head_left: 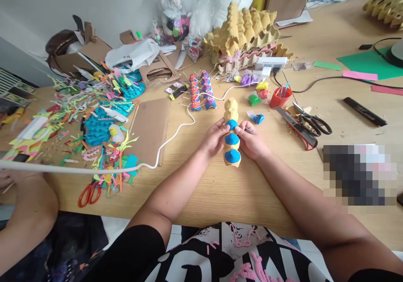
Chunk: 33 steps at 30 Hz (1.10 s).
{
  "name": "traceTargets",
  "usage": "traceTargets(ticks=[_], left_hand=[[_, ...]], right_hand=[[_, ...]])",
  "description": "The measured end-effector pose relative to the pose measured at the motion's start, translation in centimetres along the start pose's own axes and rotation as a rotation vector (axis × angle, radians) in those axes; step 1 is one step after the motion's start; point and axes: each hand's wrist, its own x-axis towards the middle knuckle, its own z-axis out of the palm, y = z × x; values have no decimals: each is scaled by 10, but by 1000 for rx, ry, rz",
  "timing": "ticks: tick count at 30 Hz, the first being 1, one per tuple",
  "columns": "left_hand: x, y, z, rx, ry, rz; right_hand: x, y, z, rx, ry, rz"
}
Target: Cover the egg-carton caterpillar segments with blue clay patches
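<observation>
Three bumps of the tan egg-carton strip [231,133] carry blue clay caps; two upper bumps remain bare. My left hand [215,138] clamps its side above the wooden table [220,189]; my right hand [252,141] pinches a thin grey tool [250,131].

Matt, rough cardboard egg-carton strip [231,133] at centre, capped with smooth blue clay; pale, smooth wooden table [220,189]; glossy metal-bladed scissors [311,122] at right.
</observation>
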Motion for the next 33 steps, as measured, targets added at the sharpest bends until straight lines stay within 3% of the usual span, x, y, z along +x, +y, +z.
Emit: traceTargets(ticks=[8,16,20,24,29,33], left_hand=[[-2,2,6,-20,-36,6],[1,-4,2,53,79,41],[-2,0,3,54,40,45],[-6,4,5,49,-83,51],[-4,4,3,26,8,36],[-2,4,2,-8,-7,20]], right_hand=[[-1,3,3,-61,75,-111],[-1,2,0,-134,62,-150],[-3,1,0,-145,48,-149],[-3,2,2,-124,44,-152],[-2,1,2,-165,31,-159],[-2,-1,0,-247,28,-166]])
